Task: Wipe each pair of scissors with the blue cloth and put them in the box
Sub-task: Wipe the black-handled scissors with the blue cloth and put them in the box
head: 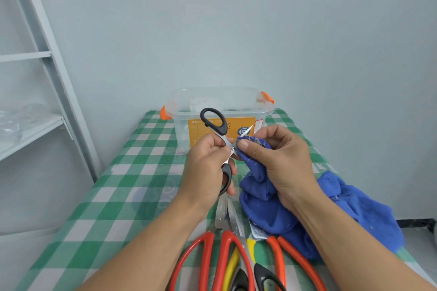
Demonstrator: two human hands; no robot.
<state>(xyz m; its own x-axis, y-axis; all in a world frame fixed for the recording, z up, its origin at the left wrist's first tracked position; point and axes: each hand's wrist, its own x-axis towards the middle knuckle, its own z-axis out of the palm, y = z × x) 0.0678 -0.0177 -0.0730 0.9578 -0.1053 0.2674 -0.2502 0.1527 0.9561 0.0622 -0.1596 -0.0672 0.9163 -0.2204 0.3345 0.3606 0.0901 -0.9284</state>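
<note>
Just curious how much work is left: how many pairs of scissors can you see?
4: black pair in the left hand; red pair, yellow pair and orange pair on the table near the front. The cloth may hide more.

Bright, flat, diffuse light, source not in view. Shadows soft and faint on the table (118, 196) in front of the box (181, 125). No hard glare, mild sheen on the box wall. Wide-angle distortion: shelf (47, 54) left of the box leans, table edges splay. Sharp around the box, softer near the bottom corners.
</note>
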